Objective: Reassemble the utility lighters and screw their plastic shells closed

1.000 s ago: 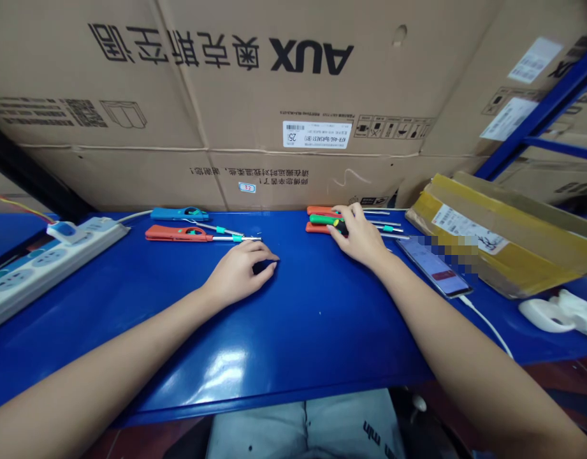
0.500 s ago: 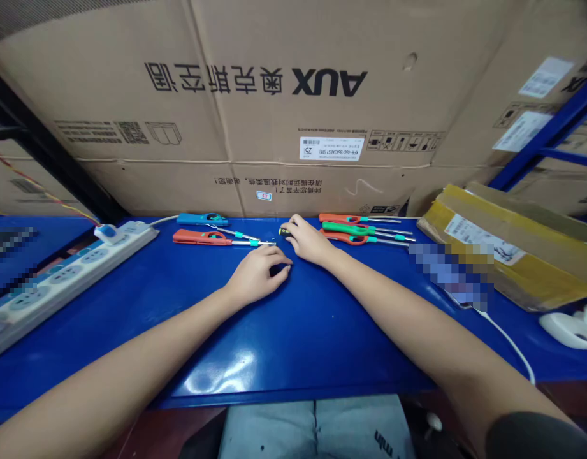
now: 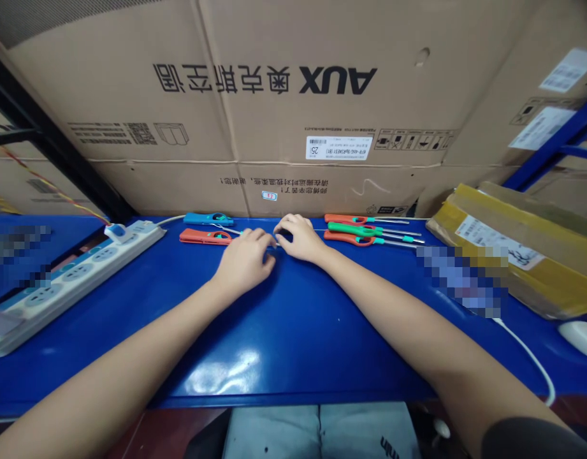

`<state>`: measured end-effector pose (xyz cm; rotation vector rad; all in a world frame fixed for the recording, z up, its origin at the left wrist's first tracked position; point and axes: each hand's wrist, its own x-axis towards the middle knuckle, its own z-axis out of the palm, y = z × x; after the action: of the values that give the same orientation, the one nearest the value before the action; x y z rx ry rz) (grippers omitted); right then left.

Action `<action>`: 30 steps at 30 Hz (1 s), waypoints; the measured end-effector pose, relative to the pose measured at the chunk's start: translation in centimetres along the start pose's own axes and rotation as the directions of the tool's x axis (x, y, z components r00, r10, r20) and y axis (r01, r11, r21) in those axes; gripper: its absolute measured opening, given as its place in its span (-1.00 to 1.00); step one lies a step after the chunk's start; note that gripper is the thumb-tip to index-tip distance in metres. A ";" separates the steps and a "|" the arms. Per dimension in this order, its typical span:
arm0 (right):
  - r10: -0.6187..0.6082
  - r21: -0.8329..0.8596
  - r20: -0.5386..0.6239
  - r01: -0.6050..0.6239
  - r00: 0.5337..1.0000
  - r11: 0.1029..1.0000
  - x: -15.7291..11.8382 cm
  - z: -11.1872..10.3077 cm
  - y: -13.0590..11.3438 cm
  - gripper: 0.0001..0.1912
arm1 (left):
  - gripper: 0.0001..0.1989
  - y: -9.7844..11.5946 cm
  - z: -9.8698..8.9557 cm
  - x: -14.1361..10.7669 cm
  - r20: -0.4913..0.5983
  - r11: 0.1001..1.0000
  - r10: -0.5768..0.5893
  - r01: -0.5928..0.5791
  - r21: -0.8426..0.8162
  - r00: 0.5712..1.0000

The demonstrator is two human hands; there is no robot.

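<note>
— Where is the red lighter (image 3: 204,237) nearest your left hand (image 3: 246,260)?
— On the worktop (image 3: 293,331), rod largely hidden behind that hand; your right hand (image 3: 299,239) curls alongside; whether either hand's fingers hold anything, I cannot tell

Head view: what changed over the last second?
The right hand moved left from the green lighter, carrying a small black-and-yellow item, now hidden, to beside the left hand. The left hand shifted left over the shaft of the left red lighter; grip unclear. Both these lighters and the power strip stayed put.
</note>
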<state>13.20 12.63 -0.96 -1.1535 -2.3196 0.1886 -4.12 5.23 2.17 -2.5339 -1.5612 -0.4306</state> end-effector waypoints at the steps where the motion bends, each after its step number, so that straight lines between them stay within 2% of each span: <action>1: 0.003 0.005 0.011 -0.003 1.000 1.000 -0.2 0.0 -0.4 -0.85 | -0.67 -0.4 -0.4 0.0 0.000 0.996 -0.066 0.066 0.059 0.998; 4: -0.001 -0.012 0.040 0.002 0.999 1.000 -0.7 0.1 -1.1 -0.83 | -0.59 -1.5 -1.0 0.1 0.022 0.945 -0.260 0.250 0.210 0.965; 6: -0.025 -0.042 0.046 0.027 0.999 0.999 -0.8 0.1 -1.4 -0.87 | -0.56 -2.3 -1.0 0.1 0.056 0.905 -0.351 0.324 0.277 0.935; 12: -0.057 -0.119 0.063 0.064 0.996 0.991 -0.6 -0.8 -2.2 -0.87 | -0.53 -4.6 -1.0 0.5 0.169 0.839 -0.481 0.396 0.374 0.860; 14: -0.054 -0.138 0.078 0.064 0.996 0.988 -0.9 -1.5 -2.6 -0.87 | -0.52 -4.9 -1.2 0.6 0.198 0.835 -0.491 0.393 0.386 0.848; 18: -0.019 -0.178 0.150 0.046 0.988 0.983 -2.5 -3.7 -3.2 -0.85 | -0.52 -4.6 -1.9 0.6 0.261 0.863 -0.452 0.344 0.369 0.853; 23: 0.038 -0.202 0.320 0.028 0.947 0.979 -6.2 -7.9 -2.8 -0.87 | -0.54 -3.4 -2.7 0.4 0.397 0.958 -0.270 0.205 0.201 0.877; 25: 0.049 -0.182 0.414 0.030 0.909 0.983 -7.8 -10.1 -2.0 -0.93 | -0.48 -2.4 -2.7 0.2 0.425 0.986 -0.165 0.143 0.082 0.890; 26: 0.067 -0.168 0.478 0.017 0.876 0.986 -8.6 -11.2 -1.5 -0.95 | -0.45 -1.9 -2.6 0.0 0.429 0.993 -0.111 0.114 0.019 0.897; 28: 0.232 -0.167 0.652 -0.162 0.721 0.973 -9.8 -13.5 -0.3 -0.92 | -0.43 -0.6 -2.3 -0.3 0.424 0.994 -0.023 0.066 -0.085 0.905; 29: 0.295 -0.192 0.709 -0.227 0.641 0.955 -10.3 -14.6 0.3 -0.91 | -0.42 0.0 -2.1 -0.6 0.412 0.989 0.020 0.042 -0.141 0.911; 30: 0.337 -0.222 0.741 -0.261 0.581 0.939 -10.7 -15.5 0.9 -0.89 | -0.43 0.6 -1.8 -0.8 0.377 0.968 0.092 0.006 -0.251 0.921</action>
<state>27.15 3.19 7.53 -1.7758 -2.8359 0.8806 -4.24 3.84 3.67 -2.9875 -1.6591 -0.1262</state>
